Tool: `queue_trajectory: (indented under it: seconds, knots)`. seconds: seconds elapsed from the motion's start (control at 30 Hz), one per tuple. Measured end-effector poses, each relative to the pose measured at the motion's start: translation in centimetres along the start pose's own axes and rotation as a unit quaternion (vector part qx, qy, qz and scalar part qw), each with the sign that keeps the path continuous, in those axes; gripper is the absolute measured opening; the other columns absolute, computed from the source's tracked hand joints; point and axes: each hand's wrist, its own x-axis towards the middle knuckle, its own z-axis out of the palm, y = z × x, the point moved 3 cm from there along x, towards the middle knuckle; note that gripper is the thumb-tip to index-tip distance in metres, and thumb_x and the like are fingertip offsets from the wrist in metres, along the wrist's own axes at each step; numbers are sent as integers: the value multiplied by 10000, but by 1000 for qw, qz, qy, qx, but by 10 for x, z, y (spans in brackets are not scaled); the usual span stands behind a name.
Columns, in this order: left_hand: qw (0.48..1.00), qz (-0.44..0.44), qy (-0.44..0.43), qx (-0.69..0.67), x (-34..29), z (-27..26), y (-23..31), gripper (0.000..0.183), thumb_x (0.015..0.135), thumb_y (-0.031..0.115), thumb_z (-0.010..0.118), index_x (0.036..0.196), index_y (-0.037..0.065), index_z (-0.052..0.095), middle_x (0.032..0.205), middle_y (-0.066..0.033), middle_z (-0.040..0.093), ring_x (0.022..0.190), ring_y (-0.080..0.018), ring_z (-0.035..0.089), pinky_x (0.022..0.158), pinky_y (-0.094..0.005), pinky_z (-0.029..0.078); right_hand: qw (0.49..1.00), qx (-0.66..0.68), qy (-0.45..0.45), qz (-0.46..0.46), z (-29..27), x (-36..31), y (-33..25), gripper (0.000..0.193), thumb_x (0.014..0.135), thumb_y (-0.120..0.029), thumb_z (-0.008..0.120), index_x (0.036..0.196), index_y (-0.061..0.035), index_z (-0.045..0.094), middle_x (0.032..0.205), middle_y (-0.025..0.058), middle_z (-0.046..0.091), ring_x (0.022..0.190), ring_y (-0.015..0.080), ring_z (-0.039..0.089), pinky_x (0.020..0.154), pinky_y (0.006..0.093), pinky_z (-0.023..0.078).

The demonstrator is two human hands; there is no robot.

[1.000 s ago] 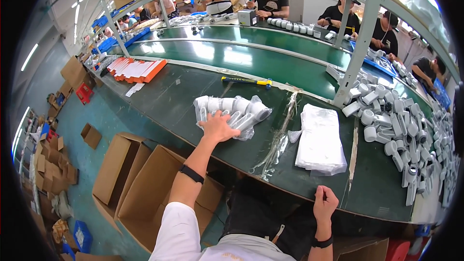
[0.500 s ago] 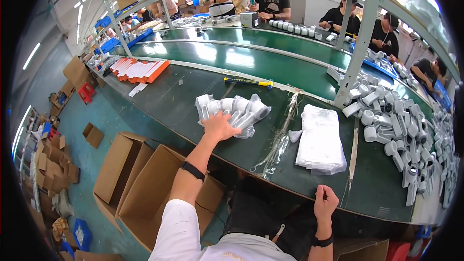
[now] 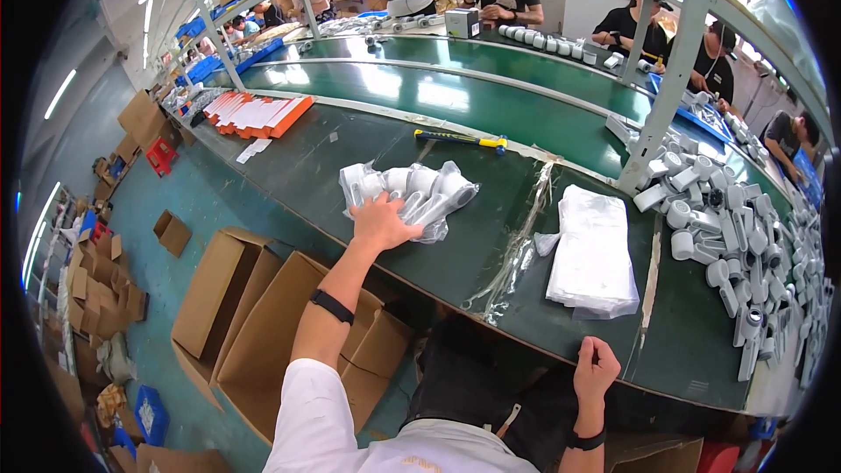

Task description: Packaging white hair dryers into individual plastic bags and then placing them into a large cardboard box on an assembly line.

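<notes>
My left hand (image 3: 382, 222) is on a row of white round-headed devices with handles in clear plastic bags (image 3: 438, 193), lying on the dark green table. Its fingers reach over the near side of the bags and grip them, with the thumb out to the right. The fingertips are partly lost among the plastic. My right hand (image 3: 596, 370) is held at the table's front edge, fingers curled in and nothing visible in them. Just beyond it lies a stack of flat clear plastic bags (image 3: 594, 250).
A heap of loose white devices (image 3: 731, 245) covers the right end. A yellow-and-black hammer (image 3: 460, 138) lies at the back, by the green conveyor (image 3: 420, 92). Orange-and-white card pieces (image 3: 258, 112) are far left. An open cardboard box (image 3: 280, 324) stands below the front edge. Co-workers sit across.
My left hand and the bagged devices have slid a little to the left along the table. My right hand stays at the front edge. The head view has shifted slightly.
</notes>
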Motion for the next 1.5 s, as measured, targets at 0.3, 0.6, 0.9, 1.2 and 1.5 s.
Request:
queue_trajectory:
  seconds: [0.3,0.6,0.9,1.2,1.5]
  knots:
    - [999,15,29,-10,0,-1,-22,685,607,591,678,1149,171,678,1263,-123,564,1167,-346,537,956,-631,349,999,-30,3,-23,1,0,-5,145,902,-126,645,874,15,667,696,82,627,595,140,560,575,270,451]
    - [995,-23,-89,-43,16,-3,-30,843,589,673,693,1273,189,605,1390,-94,479,1282,-329,454,992,-697,294,998,-40,16,-49,4,1,4,173,925,-142,626,875,22,654,668,42,600,598,102,540,570,249,434]
    - [991,3,-108,-79,27,5,-46,952,569,748,688,1336,200,554,1445,-93,439,1316,-313,435,1016,-640,325,998,-49,12,-37,2,-3,4,179,930,-140,615,863,21,653,656,40,582,588,99,523,549,249,416]
    - [996,-10,-88,-27,20,1,-35,838,628,620,662,1337,189,542,1389,-137,466,1270,-350,462,989,-624,363,995,-85,7,-49,4,-3,-4,181,932,-145,617,861,18,650,688,57,595,597,119,514,549,270,410]
    - [987,-77,-118,-80,18,0,-25,813,633,502,704,1375,239,501,1465,-101,386,1319,-364,405,996,-703,311,995,-87,7,-49,3,-3,-7,188,939,-153,604,867,17,642,708,79,615,605,154,533,568,289,427]
